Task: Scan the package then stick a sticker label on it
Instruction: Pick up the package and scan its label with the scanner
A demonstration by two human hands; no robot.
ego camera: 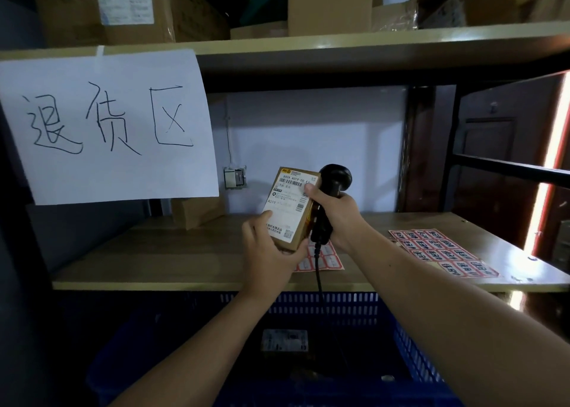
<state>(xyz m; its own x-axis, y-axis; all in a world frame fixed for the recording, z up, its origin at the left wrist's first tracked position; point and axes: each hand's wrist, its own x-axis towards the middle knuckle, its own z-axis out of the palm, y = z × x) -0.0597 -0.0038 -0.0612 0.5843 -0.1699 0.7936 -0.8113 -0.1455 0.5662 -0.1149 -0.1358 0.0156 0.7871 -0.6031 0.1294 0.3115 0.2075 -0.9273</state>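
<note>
A small cardboard package (288,201) with a white shipping label is held up over the wooden shelf (160,252). My left hand (268,252) grips its lower end. My right hand (337,215) is closed around a black corded barcode scanner (334,180) beside the package's right edge, and its thumb rests on the label's top right corner. Red sticker label sheets lie on the shelf: one (444,252) to the right, another (324,260) partly hidden under the package and scanner.
A blue plastic crate (339,306) stands below the shelf edge with a labelled parcel (285,340) inside. A white handwritten paper sign (108,126) hangs at the left. A small box (194,212) sits at the shelf's back. Cardboard boxes (129,6) fill the upper shelf.
</note>
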